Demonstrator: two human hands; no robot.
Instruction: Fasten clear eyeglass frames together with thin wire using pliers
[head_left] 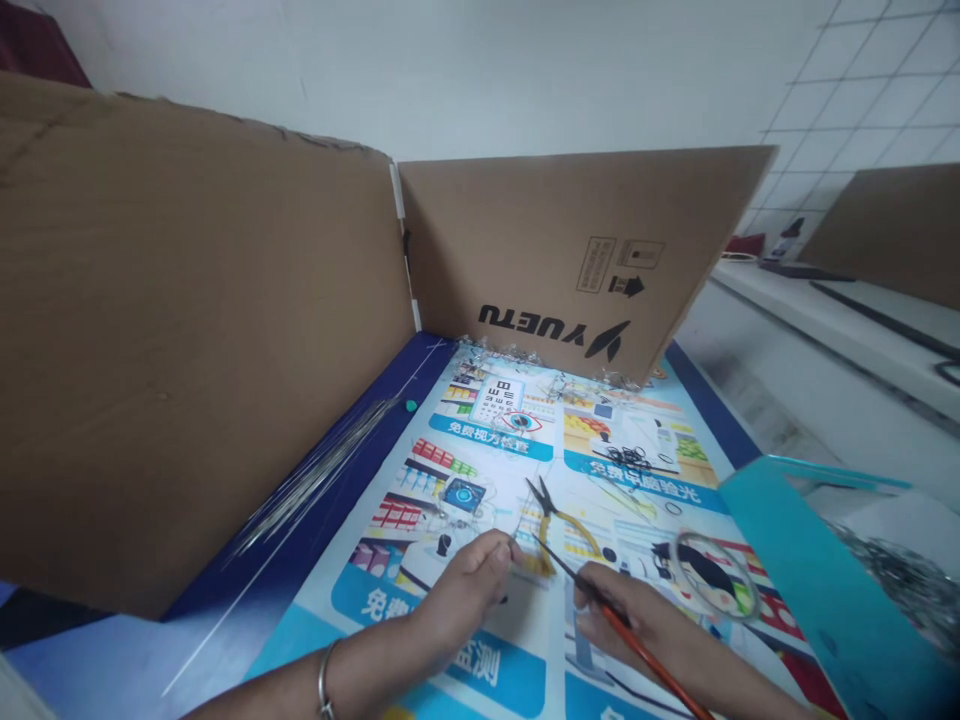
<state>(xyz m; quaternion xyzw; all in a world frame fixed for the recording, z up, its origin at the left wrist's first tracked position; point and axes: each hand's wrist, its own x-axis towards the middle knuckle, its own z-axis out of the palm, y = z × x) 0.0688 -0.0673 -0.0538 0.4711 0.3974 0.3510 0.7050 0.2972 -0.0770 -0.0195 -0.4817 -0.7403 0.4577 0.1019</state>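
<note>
My left hand (480,570), with a metal bangle (325,685) at the wrist, is closed in a pinch. A faint piece of thin wire seems to stick up from its fingertips; its shape is hard to make out. In my right hand (622,615) is a slim pointed tool (645,650) with an orange-red handle and a dark tip, aimed at the left fingertips. Just beyond both hands, yellow-handled pliers (551,510) lie with jaws apart. A roll of clear tape (714,575) rests right of my right hand.
Cardboard panels (225,330) wall the left and back (525,240). Straight wires (322,475) lie along the left. A small black heap (630,458) sits on the printed sheet (517,480). At right, a teal box (810,580) holds tangled metal pieces (900,570).
</note>
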